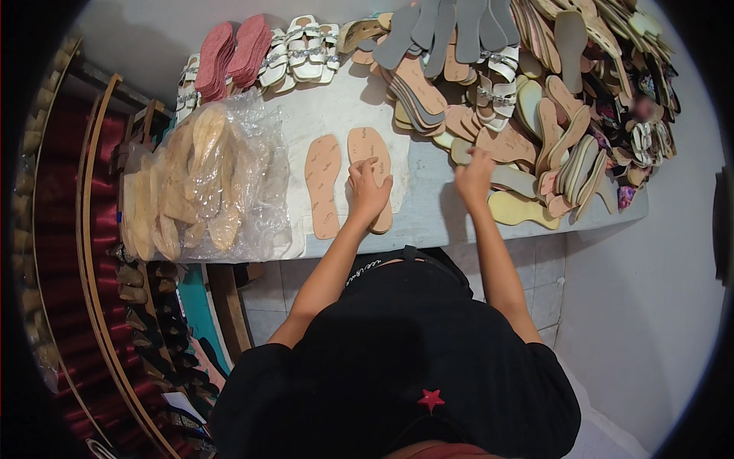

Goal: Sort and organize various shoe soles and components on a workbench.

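Left hand (368,190) spread flat on a tan insole (371,172); right hand (474,174), fingers curled, at the insole pile (535,115), grip unclear.

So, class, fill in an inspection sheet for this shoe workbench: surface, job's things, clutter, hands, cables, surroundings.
Surface: pale worktable, mostly covered.
Job's things: two tan insoles lie side by side, left insole, right insole.
Clutter: heap of soles at right; white sandals and pink soles at the far edge; plastic bag of soles at left.
Hands: left hand flat on the right insole; right hand reaching into the heap, grip unclear.
Cables: nothing seen.
Surroundings: white wall, racks at left.
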Demonstrator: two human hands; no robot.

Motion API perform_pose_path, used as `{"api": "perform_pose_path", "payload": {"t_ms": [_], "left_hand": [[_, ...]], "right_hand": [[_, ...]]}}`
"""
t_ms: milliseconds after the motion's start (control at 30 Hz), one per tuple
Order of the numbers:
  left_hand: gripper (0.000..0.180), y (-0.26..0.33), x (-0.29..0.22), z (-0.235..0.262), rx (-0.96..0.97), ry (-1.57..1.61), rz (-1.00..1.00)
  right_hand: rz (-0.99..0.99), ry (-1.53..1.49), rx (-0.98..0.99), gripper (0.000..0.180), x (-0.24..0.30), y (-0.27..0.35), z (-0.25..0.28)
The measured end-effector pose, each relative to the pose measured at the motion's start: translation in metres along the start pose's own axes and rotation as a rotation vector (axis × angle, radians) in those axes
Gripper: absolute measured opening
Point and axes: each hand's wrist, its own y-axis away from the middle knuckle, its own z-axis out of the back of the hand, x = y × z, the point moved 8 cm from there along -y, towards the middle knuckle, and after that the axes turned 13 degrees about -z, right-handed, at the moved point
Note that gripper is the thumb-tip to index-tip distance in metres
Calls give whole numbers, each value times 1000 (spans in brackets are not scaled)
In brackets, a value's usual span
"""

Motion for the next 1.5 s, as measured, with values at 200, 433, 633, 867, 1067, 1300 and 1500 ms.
{"api": "perform_pose_path", "payload": {"t_ms": [200,433,633,867,1067,1300,1500], "left_hand": [[43,-13,-25,-31,80,112,-62],[36,-21,-31,-54,114,153,-91],[32,-22,-30,-63,179,318,-59],[32,-9,-37,-72,409,838,209],[23,-12,-22,-46,219,850,269],[32,-10,44,1,-143,778,454],[46,-10,61,5,-129,767,282]], "right_hand": [[-51,247,-94,68,-66,-52,45],[-5,321,150,88,-70,-89,42],[246,235,172,84,-54,-71,46],[377,-57,344,79,32,-17,49],[367,-348,361,78,84,20,-16],[149,-301,579,67,108,41,-81],[4,-257,603,57,105,56,-104]]}}
